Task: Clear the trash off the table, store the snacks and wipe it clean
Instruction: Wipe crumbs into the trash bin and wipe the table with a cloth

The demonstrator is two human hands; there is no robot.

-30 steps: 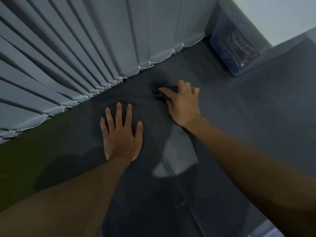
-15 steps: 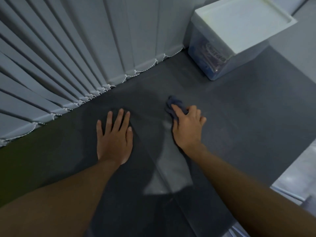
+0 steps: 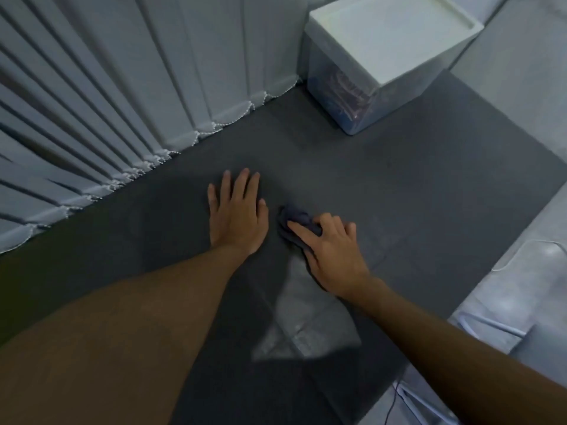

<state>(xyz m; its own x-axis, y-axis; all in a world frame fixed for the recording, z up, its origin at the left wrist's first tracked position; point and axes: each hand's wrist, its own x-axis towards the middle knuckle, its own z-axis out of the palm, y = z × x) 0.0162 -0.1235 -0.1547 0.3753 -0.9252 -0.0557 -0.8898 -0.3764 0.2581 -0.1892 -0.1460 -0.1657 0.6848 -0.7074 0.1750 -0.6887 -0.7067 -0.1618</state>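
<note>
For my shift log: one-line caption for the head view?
Right hand grips a bunched cloth on the dark table; left hand rests flat beside it.

Dim, blue-grey corner of a room on my feed, with blinds along one side.

I see pale vertical blinds (image 3: pixel 107 87) filling the left and far side, their lower ends linked by a beaded chain (image 3: pixel 227 124) that hangs just at the back edge of a dark grey table (image 3: pixel 414 194). A paler patch of reflected light (image 3: pixel 306 326) lies on the tabletop near me. At top right, a plain light wall (image 3: pixel 506 35) rises behind the table. Past the table's right edge lies a pale surface (image 3: pixel 521 296), probably the floor, though it is too blurred for me to be sure, with a thin cable (image 3: pixel 509 262) running over it.
</note>
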